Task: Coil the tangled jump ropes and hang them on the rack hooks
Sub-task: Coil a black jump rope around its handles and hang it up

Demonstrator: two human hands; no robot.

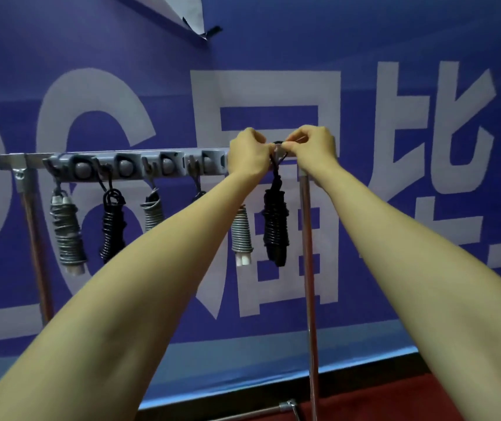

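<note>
Head view: two hands [250, 154] [314, 147] tight on one black rope [275, 220]; perhaps six ropes [67, 232].

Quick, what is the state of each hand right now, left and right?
Left hand: fingers curled, gripping the top loop of the black coiled rope.
Right hand: pinching the same loop from the other side.

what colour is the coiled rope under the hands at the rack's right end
Black; the coiled rope shows best in the head view.
</note>
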